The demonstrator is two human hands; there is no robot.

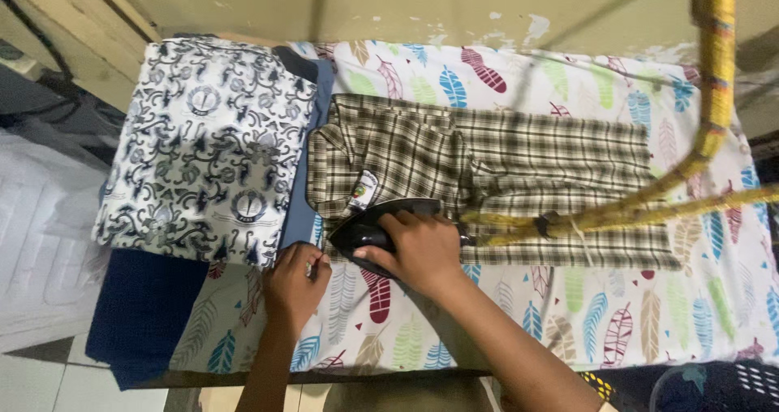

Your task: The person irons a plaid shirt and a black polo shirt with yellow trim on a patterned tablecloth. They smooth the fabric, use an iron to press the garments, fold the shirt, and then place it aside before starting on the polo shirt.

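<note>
Gripping a black iron (375, 227) on the near edge of a plaid shirt (495, 176) spread over the feather-print surface (617, 314), the right hand (415, 251) clasps its handle while the left hand (294, 282) pinches the shirt's corner beside a folded patterned cloth (207, 148).

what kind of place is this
Most likely a home ironing spot. A plaid shirt lies flat on a feather-print sheet, the right hand presses a black iron on it, and folded patterned clothes are stacked beside it.
</note>
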